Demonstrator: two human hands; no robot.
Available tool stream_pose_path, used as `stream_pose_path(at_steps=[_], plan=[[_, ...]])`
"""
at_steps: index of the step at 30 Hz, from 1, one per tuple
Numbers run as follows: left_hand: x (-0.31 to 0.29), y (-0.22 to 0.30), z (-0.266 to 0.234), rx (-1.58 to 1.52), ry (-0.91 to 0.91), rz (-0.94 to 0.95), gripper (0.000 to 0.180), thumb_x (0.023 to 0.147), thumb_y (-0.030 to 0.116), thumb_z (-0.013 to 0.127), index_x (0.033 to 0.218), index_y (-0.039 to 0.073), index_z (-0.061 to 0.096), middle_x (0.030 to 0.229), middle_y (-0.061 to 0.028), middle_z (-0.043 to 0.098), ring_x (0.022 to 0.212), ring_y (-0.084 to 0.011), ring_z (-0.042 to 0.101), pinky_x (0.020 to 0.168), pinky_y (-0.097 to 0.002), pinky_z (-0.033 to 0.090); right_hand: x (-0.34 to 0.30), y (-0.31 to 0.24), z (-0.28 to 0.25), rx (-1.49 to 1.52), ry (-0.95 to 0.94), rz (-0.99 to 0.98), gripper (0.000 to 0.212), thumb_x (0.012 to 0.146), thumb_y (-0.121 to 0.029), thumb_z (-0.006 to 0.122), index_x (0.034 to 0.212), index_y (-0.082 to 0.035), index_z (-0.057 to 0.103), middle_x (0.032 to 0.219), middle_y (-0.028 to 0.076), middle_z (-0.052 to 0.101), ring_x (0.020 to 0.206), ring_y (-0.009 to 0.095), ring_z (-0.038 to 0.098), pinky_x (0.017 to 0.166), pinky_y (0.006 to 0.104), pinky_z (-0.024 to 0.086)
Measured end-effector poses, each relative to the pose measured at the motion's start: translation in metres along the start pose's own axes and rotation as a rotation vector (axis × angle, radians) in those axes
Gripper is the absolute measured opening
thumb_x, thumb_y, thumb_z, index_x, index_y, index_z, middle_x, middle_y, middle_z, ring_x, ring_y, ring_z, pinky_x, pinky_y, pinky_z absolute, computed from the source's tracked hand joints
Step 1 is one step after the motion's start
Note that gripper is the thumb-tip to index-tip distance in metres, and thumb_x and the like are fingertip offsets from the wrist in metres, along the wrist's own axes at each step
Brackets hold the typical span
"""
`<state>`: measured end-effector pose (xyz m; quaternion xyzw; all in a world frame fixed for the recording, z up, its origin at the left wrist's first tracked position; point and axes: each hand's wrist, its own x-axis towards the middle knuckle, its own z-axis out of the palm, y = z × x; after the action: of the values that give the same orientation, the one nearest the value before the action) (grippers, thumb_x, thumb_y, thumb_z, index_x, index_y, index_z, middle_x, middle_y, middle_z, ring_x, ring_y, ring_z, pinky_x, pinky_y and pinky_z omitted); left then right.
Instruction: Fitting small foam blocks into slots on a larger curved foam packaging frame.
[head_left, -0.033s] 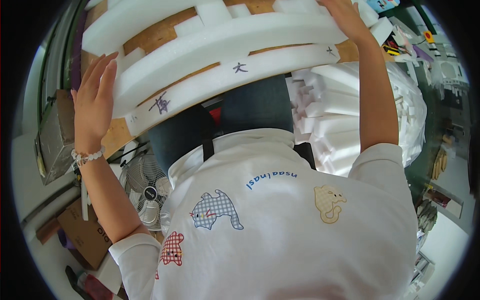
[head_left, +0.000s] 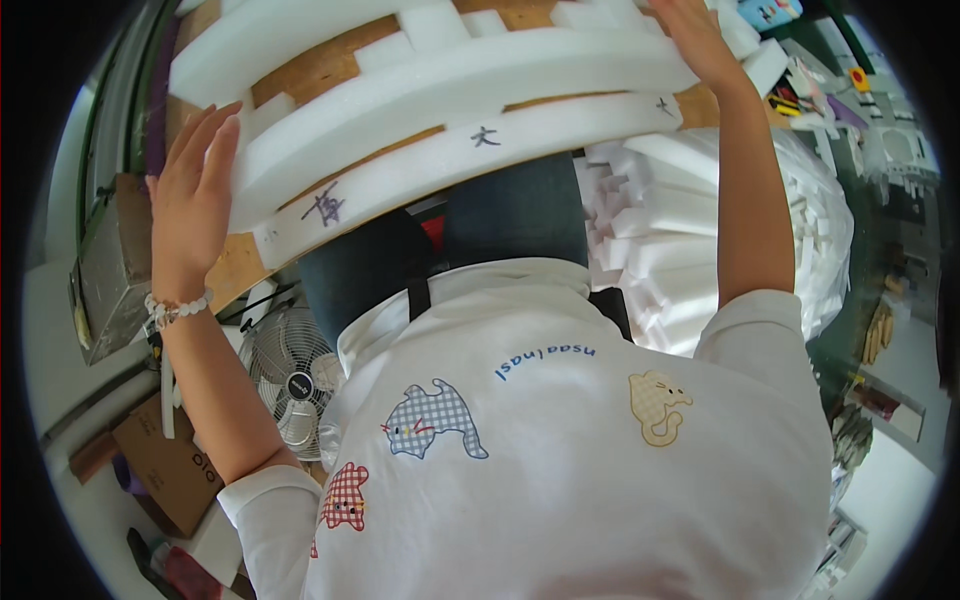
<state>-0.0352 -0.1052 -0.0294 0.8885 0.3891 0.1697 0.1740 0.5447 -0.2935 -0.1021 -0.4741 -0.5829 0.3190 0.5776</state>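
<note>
A white foam frame (head_left: 450, 90), made of long strips with short cross blocks, lies on a wooden bench (head_left: 305, 75). Black marks are drawn on its near strip (head_left: 480, 150). My left hand (head_left: 195, 195) presses flat against the frame's left end, fingers stretched upward, with a bead bracelet on the wrist. My right hand (head_left: 690, 40) rests on the frame's right end at the top of the view. The frame is held between the two hands. My white shirt with cartoon animal prints fills the lower view.
A heap of white foam offcuts (head_left: 720, 240) sits to the right below the bench. A floor fan (head_left: 290, 370) and a cardboard box (head_left: 165, 465) stand at lower left. A grey metal box (head_left: 115, 270) is at left, and small tools (head_left: 800, 95) at upper right.
</note>
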Motion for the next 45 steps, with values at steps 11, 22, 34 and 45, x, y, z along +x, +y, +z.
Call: stream_pose_path(at_steps=[11, 22, 34, 45], plan=[[-0.027, -0.003, -0.031, -0.073, 0.015, -0.519, 0.057, 0.092, 0.049, 0.052, 0.117, 0.0, 0.064, 0.104, -0.011, 0.069, 0.087, -0.0211, 0.061, 0.076, -0.029, 0.049, 0.024, -0.095, 0.138, -1.141, 0.215, 0.119, 0.046, 0.099, -0.042, 0.044, 0.135, -0.016, 0.055, 0.145, 0.01, 0.046, 0.133, 0.025, 0.041, 0.113, 0.0378, 0.024], [-0.02, -0.008, -0.024, -0.199, -0.035, -0.555, 0.064, 0.09, 0.055, 0.051, 0.118, 0.0, 0.066, 0.108, -0.0164, 0.069, 0.097, -0.029, 0.064, 0.083, -0.0348, 0.05, -0.008, -0.173, 0.14, -1.204, -0.3, 0.301, 0.047, 0.082, -0.005, 0.065, 0.128, -0.009, 0.055, 0.129, 0.004, 0.058, 0.116, 0.023, 0.054, 0.103, 0.0338, 0.036], [-0.024, -0.003, -0.013, -0.204, 0.072, -0.597, 0.062, 0.092, 0.053, 0.052, 0.126, 0.003, 0.062, 0.118, -0.0132, 0.066, 0.101, -0.0267, 0.061, 0.078, -0.0331, 0.051, -0.038, -0.123, 0.117, -1.525, -0.382, 0.124, 0.045, 0.084, 0.0, 0.063, 0.125, -0.006, 0.046, 0.117, 0.01, 0.056, 0.1, 0.031, 0.055, 0.088, 0.0351, 0.046], [-0.028, -0.007, -0.017, -0.202, 0.075, -0.571, 0.058, 0.091, 0.05, 0.052, 0.119, 0.001, 0.066, 0.114, -0.0147, 0.069, 0.101, -0.0249, 0.062, 0.086, -0.03, 0.048, -0.016, -0.126, 0.147, -1.527, -0.447, -0.019, 0.051, 0.079, -0.014, 0.074, 0.122, -0.005, 0.048, 0.115, 0.01, 0.057, 0.098, 0.029, 0.056, 0.086, 0.0356, 0.046]])
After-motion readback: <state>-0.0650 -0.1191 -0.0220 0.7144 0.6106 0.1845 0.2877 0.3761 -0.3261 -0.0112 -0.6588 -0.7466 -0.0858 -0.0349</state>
